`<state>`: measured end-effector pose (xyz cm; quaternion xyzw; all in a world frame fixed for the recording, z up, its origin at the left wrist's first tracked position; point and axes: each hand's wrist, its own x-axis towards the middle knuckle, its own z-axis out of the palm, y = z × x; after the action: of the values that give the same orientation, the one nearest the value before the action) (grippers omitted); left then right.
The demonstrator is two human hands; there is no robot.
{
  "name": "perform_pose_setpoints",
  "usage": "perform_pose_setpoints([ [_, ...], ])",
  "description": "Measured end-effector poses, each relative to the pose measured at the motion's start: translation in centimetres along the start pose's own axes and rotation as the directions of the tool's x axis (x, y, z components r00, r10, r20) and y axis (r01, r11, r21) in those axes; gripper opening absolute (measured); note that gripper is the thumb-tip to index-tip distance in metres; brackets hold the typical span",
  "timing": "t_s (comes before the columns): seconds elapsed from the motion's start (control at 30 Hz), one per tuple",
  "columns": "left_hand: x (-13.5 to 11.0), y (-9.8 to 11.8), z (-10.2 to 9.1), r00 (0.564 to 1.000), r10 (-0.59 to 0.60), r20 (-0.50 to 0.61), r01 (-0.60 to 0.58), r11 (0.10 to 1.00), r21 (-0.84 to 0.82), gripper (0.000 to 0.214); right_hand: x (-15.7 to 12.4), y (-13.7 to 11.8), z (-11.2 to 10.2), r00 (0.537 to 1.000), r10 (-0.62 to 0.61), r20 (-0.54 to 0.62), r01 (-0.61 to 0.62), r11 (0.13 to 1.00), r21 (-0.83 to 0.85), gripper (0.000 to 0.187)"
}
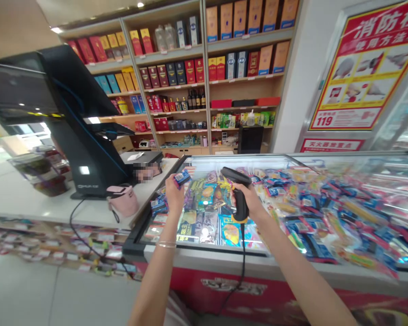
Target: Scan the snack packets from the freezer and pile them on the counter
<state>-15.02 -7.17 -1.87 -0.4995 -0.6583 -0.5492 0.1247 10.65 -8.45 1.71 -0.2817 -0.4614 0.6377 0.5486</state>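
My left hand [174, 194] is closed on a small blue wrapped ice cream [182, 177], raised above the left part of the freezer. A pale label patch shows on the wrapper. My right hand [250, 199] grips a black barcode scanner [240, 206] by its handle, with the scanner's head tilted to the left. From the handle's base a black cable hangs down over the freezer's front. Beneath both hands, colourful ice cream packs [207, 194] show in the chest freezer [204, 251]. More wrapped ice creams [313, 203] lie heaped on the right.
On the left, a white counter [54, 213] carries a black checkout terminal [88, 149], a pink cup-shaped holder [122, 201] and stacked tubs [47, 176]. Shelves of boxed goods [172, 72] stand behind the freezer. A red-framed wall poster [363, 68] hangs at right.
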Motion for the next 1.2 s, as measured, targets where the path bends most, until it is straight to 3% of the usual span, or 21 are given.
perform_pose_setpoints([
  [0.17, 0.1, -5.5, -3.4, 0.992, -0.107, -0.061, 0.115, 0.985, 0.132, 0.051, 2.2, 4.8, 4.1, 0.990, 0.122, 0.065, -0.129, 0.985, 0.112, 0.020],
  [0.4, -0.7, -9.4, -3.3, 0.990, -0.138, -0.034, 0.141, 0.925, 0.352, 0.043, 3.7, 10.2, 7.1, 0.939, 0.329, 0.101, -0.341, 0.926, 0.163, 0.019],
  [0.53, -1.4, -10.0, -3.0, 0.990, -0.136, 0.032, 0.115, 0.925, 0.362, 0.039, 3.9, 12.5, 7.4, 0.881, 0.450, 0.145, -0.471, 0.862, 0.186, 0.018],
  [0.7, -1.7, -10.1, -3.1, 0.989, -0.128, 0.075, 0.097, 0.940, 0.326, 0.044, 3.8, 13.7, 6.9, 0.839, 0.512, 0.185, -0.541, 0.818, 0.194, 0.020],
  [1.2, -1.8, -11.1, -2.8, 0.988, -0.126, 0.084, 0.089, 0.935, 0.344, 0.048, 3.3, 13.6, 6.7, 0.859, 0.482, 0.174, -0.511, 0.824, 0.244, 0.018],
])
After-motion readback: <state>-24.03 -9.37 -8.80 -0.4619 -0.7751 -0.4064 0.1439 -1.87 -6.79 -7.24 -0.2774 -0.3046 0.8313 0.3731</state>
